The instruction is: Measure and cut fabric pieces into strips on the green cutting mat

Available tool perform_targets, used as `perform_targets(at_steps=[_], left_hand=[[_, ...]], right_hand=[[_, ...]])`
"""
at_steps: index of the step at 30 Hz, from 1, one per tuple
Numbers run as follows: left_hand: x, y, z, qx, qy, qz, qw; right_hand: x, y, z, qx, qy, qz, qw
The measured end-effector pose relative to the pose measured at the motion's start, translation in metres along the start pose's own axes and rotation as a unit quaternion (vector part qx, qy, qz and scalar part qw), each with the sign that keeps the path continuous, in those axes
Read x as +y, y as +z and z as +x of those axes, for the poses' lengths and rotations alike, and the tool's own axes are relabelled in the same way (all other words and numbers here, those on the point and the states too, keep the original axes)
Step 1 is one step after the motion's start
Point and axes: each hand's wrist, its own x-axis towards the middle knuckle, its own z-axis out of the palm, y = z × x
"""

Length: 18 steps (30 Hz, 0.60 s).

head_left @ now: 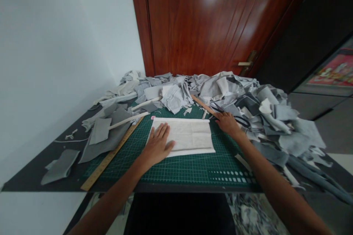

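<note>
A rectangular piece of off-white cloth (pixel 193 136), its long edges folded, lies flat on the green cutting mat (pixel 179 170). My left hand (pixel 158 143) rests palm down on the cloth's left part, fingers stretched out. To the right of the cloth, my right hand (pixel 227 123) is closed over the near end of a wooden ruler (pixel 205 106), which slants away toward the scrap pile. Black scissors (pixel 243 120) lie right beside that hand, their handles partly hidden. At the cloth's upper left corner sits a small pink round piece (pixel 153 117).
Grey and white fabric scraps (pixel 176 97) are heaped along the back, with more scraps (pixel 281 117) on the right. A second wooden ruler (pixel 110 156) lies slanted at the left, beside grey cloth pieces (pixel 100 131). A brown door (pixel 193 25) stands behind the table.
</note>
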Motion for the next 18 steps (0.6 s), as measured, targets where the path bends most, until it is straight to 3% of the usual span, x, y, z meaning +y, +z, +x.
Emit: perform_targets(at_steps=[3, 7, 10, 13, 15, 18], left_hand=[[-0.004, -0.005, -0.004, 0.037, 0.020, -0.058, 0.997], [-0.002, -0.016, -0.003, 0.073, 0.082, -0.144, 0.984], [0.003, -0.023, 0.000, 0.042, 0.158, -0.163, 0.973], [0.007, -0.027, 0.002, 0.007, 0.213, -0.151, 0.965], [0.008, -0.026, 0.001, -0.006, 0.236, -0.143, 0.961], [0.006, -0.019, -0.003, -0.012, 0.248, -0.133, 0.959]], right_hand=[[-0.008, 0.010, 0.015, -0.010, 0.053, -0.008, 0.998], [-0.005, 0.017, 0.023, 0.033, 0.037, 0.025, 0.998], [0.000, 0.015, 0.025, 0.159, -0.022, 0.113, 0.981], [-0.002, 0.000, 0.020, 0.266, -0.092, 0.220, 0.934], [-0.011, -0.014, 0.012, 0.251, -0.142, 0.256, 0.923], [-0.031, -0.029, -0.004, 0.132, -0.230, 0.273, 0.925]])
